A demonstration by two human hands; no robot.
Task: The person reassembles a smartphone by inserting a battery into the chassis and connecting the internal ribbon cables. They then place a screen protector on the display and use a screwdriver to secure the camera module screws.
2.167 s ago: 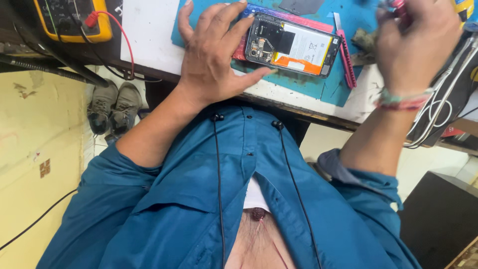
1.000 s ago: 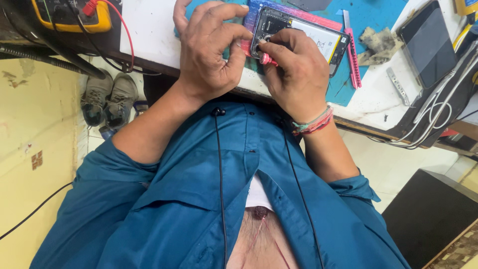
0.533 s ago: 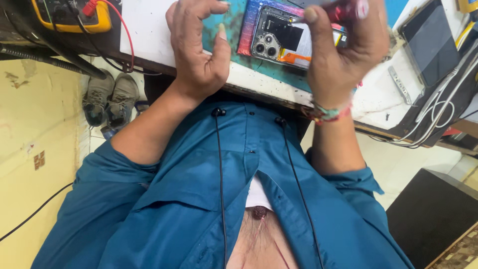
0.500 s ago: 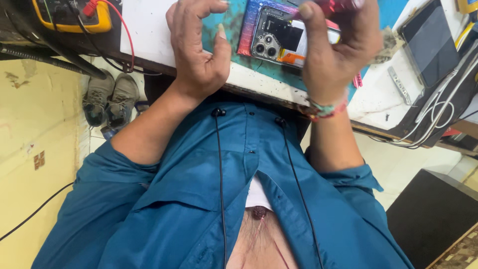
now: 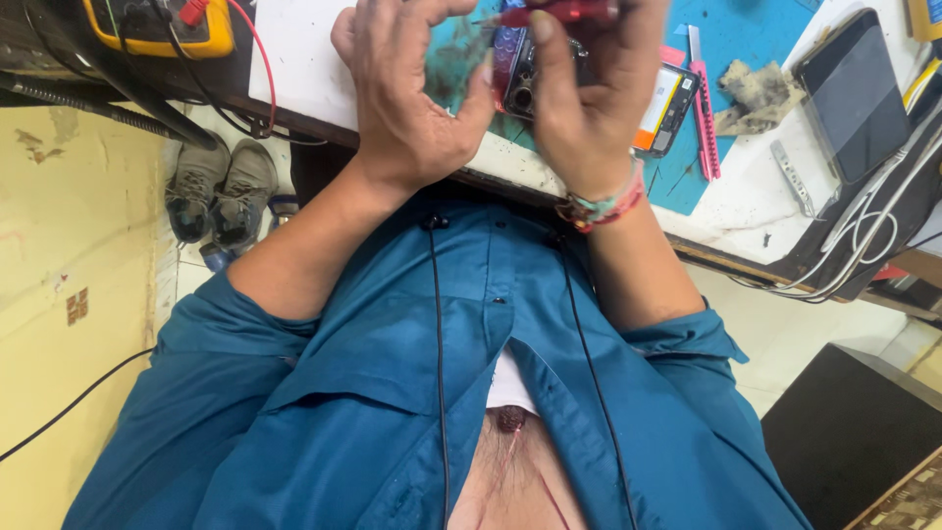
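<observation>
Hands now closer together than half a second ago. Right hand (image 5: 589,98): fingers pinch red tool (image 5: 554,12). Left hand (image 5: 412,98): fingers curled against opened phone (image 5: 589,83), lying on counter (image 5: 746,206).

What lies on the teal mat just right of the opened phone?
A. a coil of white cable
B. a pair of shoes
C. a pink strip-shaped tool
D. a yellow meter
C: the pink tool lies on the teal mat right beside the opened phone.
</observation>
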